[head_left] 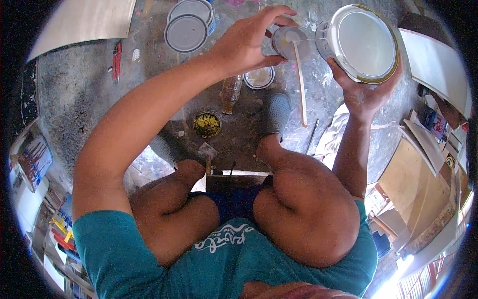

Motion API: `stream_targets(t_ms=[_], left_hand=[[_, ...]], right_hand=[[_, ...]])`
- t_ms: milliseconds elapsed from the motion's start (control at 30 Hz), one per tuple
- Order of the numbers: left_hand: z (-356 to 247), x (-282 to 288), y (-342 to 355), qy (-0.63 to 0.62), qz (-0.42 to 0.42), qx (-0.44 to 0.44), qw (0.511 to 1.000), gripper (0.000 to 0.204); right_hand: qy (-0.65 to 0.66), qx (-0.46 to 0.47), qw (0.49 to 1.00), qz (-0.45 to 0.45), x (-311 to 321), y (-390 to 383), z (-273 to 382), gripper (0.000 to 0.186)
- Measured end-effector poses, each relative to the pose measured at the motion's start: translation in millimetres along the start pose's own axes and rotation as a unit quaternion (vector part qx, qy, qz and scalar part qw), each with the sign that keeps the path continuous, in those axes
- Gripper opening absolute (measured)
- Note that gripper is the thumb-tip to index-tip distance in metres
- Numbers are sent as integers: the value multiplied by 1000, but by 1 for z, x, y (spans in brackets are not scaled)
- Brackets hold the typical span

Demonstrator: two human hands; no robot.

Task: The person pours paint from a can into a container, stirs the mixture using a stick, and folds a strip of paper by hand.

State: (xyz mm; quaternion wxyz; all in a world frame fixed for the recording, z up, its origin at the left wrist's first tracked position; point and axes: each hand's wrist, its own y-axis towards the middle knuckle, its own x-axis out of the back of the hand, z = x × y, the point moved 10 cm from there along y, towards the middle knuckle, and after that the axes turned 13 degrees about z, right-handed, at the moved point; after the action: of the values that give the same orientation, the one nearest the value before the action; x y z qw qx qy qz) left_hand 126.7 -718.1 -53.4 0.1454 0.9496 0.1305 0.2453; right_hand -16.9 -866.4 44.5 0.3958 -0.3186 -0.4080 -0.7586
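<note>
Person squatting above a paint-marked floor (99, 99), a pale liquid in transfer. At far left, red pliers (117, 62) lie on the floor, well apart from the hands. Next, two grey-topped cans (185, 33) sit close together, one partly overlapping the other in view. Nearer the feet are a yellow-stained tin (207, 124) and, to its right, a brownish bottle (230, 92). The left hand (244, 44) curves its thumb and fingers about a clear cup (283, 48), apparently holding it; part of the contact is hidden. Below the hand, a pale round tin (259, 77) rests on the floor. A thin stick (301, 89) stands slanted in the cup, its free end projecting well past the rim. A fine pale strand joins cup and can (364, 44), so the transfer appears begun and not yet finished. The cup seems to contain some pale matter; its level, and the amount left in the can, cannot be told. At right, the right hand (366, 94) supports the can from its near side, grip spread wide around it.
</note>
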Motion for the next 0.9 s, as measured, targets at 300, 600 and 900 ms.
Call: stream_targets(t_ms=[300,600,900], left_hand=[[-5,2,-2,29,-40,-36,998,95],[1,-1,-3,16,-30,-6,999,95],[-4,0,-2,34,-35,-29,998,95]], right_hand=[[99,1,995,-2,0,1,-7,114],[106,-15,994,-6,0,0,-11,110],[153,-2,988,14,0,3,-19,115]])
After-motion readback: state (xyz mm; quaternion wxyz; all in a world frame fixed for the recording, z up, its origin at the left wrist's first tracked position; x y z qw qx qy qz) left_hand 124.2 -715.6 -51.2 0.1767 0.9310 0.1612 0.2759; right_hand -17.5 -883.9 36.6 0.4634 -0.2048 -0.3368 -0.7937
